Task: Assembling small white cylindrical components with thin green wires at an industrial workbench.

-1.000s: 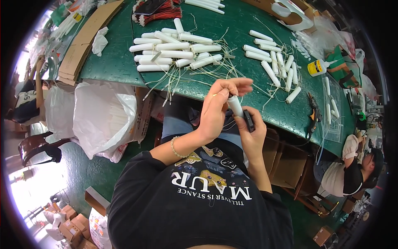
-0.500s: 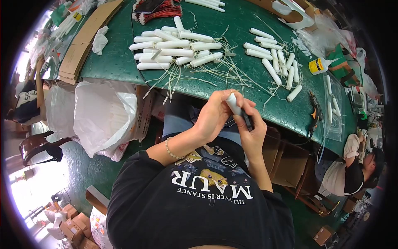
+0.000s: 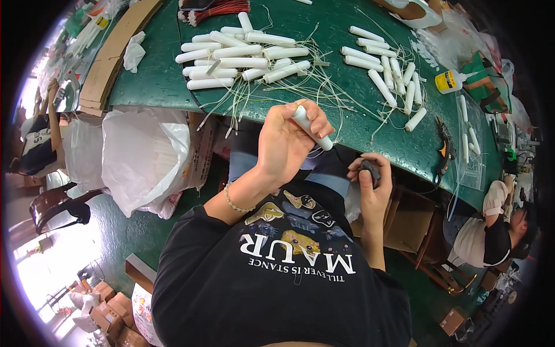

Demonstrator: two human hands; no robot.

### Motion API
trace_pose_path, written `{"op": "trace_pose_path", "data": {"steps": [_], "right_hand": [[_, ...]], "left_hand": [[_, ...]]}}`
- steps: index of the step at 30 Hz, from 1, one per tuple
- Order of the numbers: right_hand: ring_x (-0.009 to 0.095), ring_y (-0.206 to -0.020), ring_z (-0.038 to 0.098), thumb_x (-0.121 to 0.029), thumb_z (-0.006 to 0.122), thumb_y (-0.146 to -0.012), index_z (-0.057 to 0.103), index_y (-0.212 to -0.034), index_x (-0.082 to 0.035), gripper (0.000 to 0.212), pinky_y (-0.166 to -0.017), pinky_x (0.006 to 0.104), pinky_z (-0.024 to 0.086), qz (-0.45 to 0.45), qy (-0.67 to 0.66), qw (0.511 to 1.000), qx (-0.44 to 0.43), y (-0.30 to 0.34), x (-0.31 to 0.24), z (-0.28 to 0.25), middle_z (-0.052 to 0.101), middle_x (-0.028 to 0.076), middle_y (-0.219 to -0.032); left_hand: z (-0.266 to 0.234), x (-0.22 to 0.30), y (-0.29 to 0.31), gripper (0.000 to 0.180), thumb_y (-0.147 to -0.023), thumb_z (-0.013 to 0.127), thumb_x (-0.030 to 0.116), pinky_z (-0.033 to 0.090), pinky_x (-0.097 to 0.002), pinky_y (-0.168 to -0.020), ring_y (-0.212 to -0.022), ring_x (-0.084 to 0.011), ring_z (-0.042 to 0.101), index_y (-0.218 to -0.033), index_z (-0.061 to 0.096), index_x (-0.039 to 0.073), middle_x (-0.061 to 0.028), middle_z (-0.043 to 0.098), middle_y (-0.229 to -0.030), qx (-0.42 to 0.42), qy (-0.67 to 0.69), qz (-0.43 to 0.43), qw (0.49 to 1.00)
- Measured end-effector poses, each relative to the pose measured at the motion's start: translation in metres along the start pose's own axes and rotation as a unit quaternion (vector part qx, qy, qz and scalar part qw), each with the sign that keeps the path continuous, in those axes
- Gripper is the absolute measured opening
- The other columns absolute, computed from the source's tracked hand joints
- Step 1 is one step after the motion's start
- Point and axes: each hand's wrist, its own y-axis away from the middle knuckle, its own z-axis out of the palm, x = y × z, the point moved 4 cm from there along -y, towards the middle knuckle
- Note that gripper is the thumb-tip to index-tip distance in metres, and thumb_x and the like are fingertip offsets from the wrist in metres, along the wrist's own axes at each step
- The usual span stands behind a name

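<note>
My left hand (image 3: 280, 144) is closed round a white tube (image 3: 313, 129), in front of the table's near edge. The tube slants, its upper end near my thumb and its lower end pointing toward my right hand. My right hand (image 3: 373, 194) is apart from it, lower and to the right, with its fingers curled round a small dark grey object (image 3: 370, 168) whose kind I cannot make out. Beyond my hands, a pile of white tubes with thin pale wires (image 3: 240, 62) lies on the green table. A second, looser group of such tubes (image 3: 381, 87) lies to its right.
A glue bottle with a yellow label (image 3: 446, 82) and an orange-and-black glue gun (image 3: 444, 153) lie at the right. Red wires (image 3: 217, 14) are bundled at the back. A white plastic bag (image 3: 144, 156) stands left of my legs. Another person (image 3: 491, 231) sits at the right.
My hands have come apart. The right has moved down and right with the dark object, off the tube; the left has moved slightly up and left, still gripping the tube.
</note>
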Motion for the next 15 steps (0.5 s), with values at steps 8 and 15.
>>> {"op": "trace_pose_path", "data": {"steps": [8, 15], "right_hand": [[0.016, -0.066, 0.059, -0.023, 0.055, -0.096, 0.051, -0.107, 0.001, 0.027, -0.062, 0.0267, 0.049, 0.065, -0.041, 0.997, -0.008, 0.016, 0.019, -0.004, 0.061, 0.012, -0.083], [0.013, -0.064, 0.059, -0.025, 0.041, -0.101, 0.052, -0.109, 0.003, 0.031, -0.06, 0.025, 0.049, 0.09, -0.077, 0.993, -0.013, 0.018, 0.013, 0.003, 0.061, 0.01, -0.079]], "left_hand": [[-0.003, -0.002, -0.001, 0.024, -0.088, 0.034, 0.03, 0.036, -0.0373, -0.086, -0.075, -0.0199, 0.041, -0.079, 0.041, 0.008, -0.0052, 0.041, -0.074, -0.013, 0.014, -0.007, 1.0], [-0.005, -0.004, -0.001, 0.024, -0.089, 0.034, 0.029, 0.036, -0.0363, -0.086, -0.075, -0.0198, 0.04, -0.079, 0.042, 0.008, -0.0051, 0.041, -0.074, -0.017, 0.02, -0.008, 1.0]]}}
